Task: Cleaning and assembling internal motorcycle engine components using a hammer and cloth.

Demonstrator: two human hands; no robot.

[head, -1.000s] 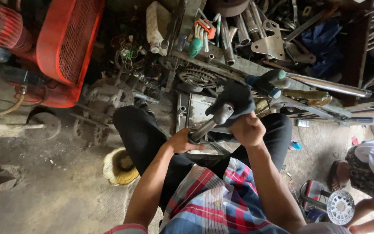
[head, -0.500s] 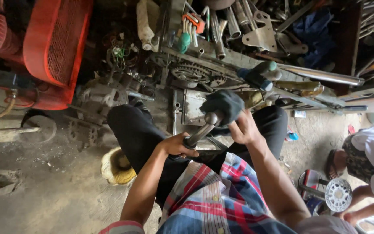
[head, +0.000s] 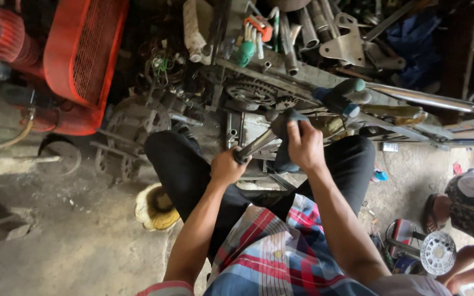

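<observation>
left hand (head: pixel 227 165) fisted round lower end of metal rod (head: pixel 254 146), steadying it over lap | right hand (head: pixel 304 145) fingers pinched dark rag (head: pixel 282 137) around rod's upper end, wiping grip | sprocket (head: pixel 250 92) just beyond on cluttered floor

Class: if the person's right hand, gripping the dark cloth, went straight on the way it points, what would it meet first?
Probably the toothed sprocket among the metal parts just beyond the right hand and dark cloth, though depth is unclear.
</observation>
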